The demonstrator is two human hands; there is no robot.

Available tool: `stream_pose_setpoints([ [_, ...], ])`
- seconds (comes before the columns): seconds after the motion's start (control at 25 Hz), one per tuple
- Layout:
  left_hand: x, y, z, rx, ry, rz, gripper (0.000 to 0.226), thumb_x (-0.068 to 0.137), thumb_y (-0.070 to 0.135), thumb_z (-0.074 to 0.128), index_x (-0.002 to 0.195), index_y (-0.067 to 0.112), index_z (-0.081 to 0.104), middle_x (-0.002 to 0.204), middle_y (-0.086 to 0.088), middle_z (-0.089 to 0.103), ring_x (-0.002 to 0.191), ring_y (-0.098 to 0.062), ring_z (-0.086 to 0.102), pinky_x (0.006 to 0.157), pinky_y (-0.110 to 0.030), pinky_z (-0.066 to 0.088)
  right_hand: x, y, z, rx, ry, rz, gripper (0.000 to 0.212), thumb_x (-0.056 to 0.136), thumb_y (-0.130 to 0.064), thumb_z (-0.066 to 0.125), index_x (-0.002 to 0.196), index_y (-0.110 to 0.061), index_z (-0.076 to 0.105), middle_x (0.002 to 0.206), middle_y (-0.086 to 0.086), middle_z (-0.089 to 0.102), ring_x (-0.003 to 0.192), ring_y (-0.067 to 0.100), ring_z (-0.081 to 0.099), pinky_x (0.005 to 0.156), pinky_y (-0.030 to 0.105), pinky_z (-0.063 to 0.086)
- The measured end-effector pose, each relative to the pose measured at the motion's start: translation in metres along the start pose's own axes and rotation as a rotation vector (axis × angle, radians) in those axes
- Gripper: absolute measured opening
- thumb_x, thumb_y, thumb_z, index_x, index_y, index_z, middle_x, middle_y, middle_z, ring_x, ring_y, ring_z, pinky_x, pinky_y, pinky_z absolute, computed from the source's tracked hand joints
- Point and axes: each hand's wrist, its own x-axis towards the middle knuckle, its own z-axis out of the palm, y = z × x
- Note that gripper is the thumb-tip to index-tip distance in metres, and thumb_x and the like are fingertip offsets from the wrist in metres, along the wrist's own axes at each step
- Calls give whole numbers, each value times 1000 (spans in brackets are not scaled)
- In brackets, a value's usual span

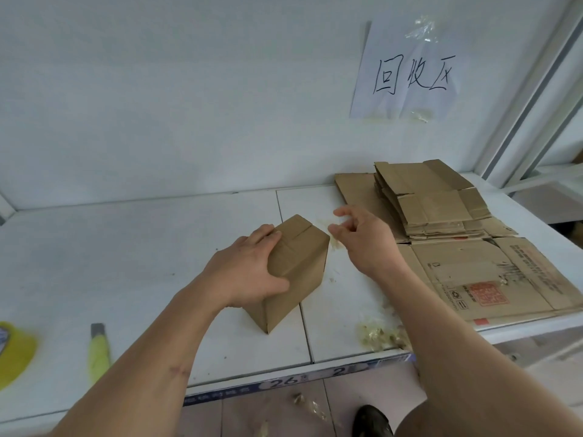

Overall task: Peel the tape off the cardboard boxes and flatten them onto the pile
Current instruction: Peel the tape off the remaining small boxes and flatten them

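Surface: a white shelf of flat panels against a white wall, with a numbered strip along its front edge.
Sign: a paper sheet with handwritten characters, taped to the wall above the right end.
Box: a small brown cardboard box, still standing in shape, at the shelf's middle, one corner toward the camera.
Left hand: the left hand grips the box's upper left side, fingers over the top edge, thumb on the near face.
Right hand: the right hand is raised just right of the box, apart from it, thumb and fingers curled close together; a pale, blurred strip of tape lies by the fingertips, and I cannot tell if they pinch it.
Pile: flattened cartons stacked at the right end, on a larger printed sheet.
Scraps: crumpled tape bits at the front edge, more on the floor.
Tools: a yellow knife and a yellow tape roll at the near left.
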Motion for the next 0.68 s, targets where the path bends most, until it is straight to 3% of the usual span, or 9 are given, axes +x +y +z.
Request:
stream_pose_setpoints([
  [0.12,-1,7,3,26,27,-21,88,82,53,53,155,30,9,160,22,-2,140,-10,24,98,-33,39,-22,12,-13,-85,-47,-37,3,95,-28,62,95,-27,65,86,-14,62,77,2,57,61,15,44],
  [0.24,-1,15,5,53,42,-50,90,80,56,51,154,25,12,159,17,2,136,-14,30,95,-34,42,-53,37,-22,-316,-210,-72,5,94,-28,63,90,-27,65,91,-11,59,80,5,58,68,20,48],
  [0.4,-4,24,10,89,65,-68,92,79,62,49,153,19,16,160,15,0,130,-16,36,91,-36,46,-82,71,-15,-654,-371,-161,17,97,-34,57,106,-23,66,100,-5,55,86,17,61,69,24,43],
  [0.56,-7,33,10,140,41,-60,105,77,88,26,152,15,21,162,12,0,136,-19,36,97,-40,45,-92,76,-14,-714,-424,-75,40,93,-59,48,118,-31,63,106,-8,68,96,15,63,74,27,46],
  [0.68,-6,35,11,70,66,-33,87,89,76,19,149,14,31,161,9,8,133,-19,42,101,-39,42,-91,78,-12,-743,-432,-52,46,95,-63,36,122,-30,52,97,-5,68,93,20,63,78,35,51],
])
